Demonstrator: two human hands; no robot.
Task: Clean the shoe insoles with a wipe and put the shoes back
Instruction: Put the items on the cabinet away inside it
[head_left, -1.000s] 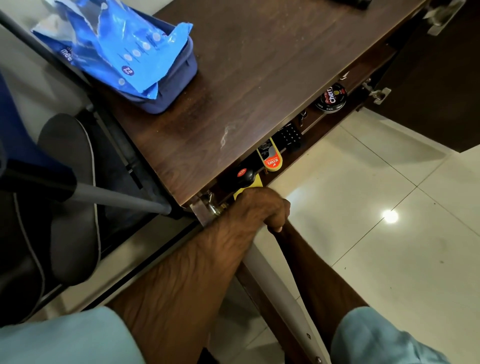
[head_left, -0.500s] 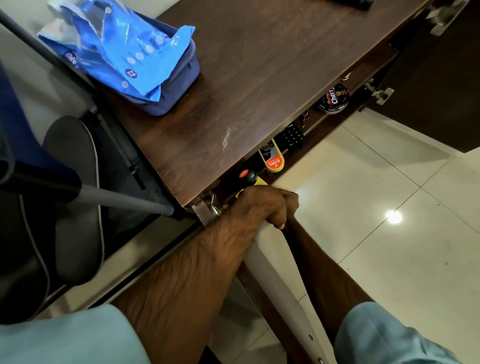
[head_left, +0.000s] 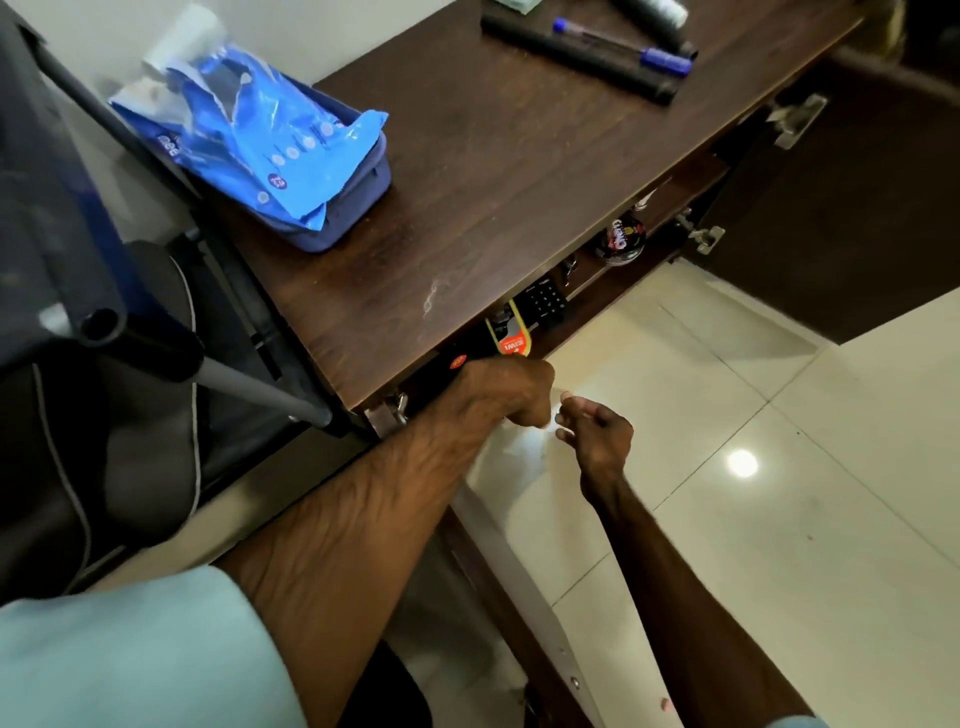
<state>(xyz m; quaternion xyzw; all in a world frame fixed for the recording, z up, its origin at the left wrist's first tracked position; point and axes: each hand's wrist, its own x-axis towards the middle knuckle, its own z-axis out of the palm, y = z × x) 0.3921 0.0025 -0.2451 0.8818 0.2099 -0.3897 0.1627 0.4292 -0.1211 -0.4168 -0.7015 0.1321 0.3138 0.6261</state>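
The blue pack of wipes (head_left: 270, 150) lies on the far left of the brown cabinet top (head_left: 519, 171), in a little blue tray (head_left: 358, 213). It is torn open at the top. No wipe is out. No shoe or insole shows plainly. A dark shape low on the left (head_left: 140, 415) could be one, but it is too hard to tell.

Near the front edge of the top, the left hand (head_left: 498, 395) is curled round the top corner of the open cabinet door (head_left: 524, 587). The right hand (head_left: 597, 436) is just beside it, to the right. Its fingers are loosely bent and it holds nothing that can be seen.

Under the top there is a shelf. On it sit a yellow polish bottle (head_left: 511, 335), a black brush (head_left: 545, 304) and a round black polish tin (head_left: 619, 240). Far away on the top lie a blue pen (head_left: 623, 44) and a long black tube (head_left: 576, 57). The shiny white floor (head_left: 779, 519) is on the right.

What could go wrong? The two hands are very close by the door. If the door swings fast, it could bump or pinch the right hand. The bottle stands right at the shelf edge near the left hand, so a knock could send it down to the floor. The wipes are well apart from both hands, so the person must reach far left across the top.
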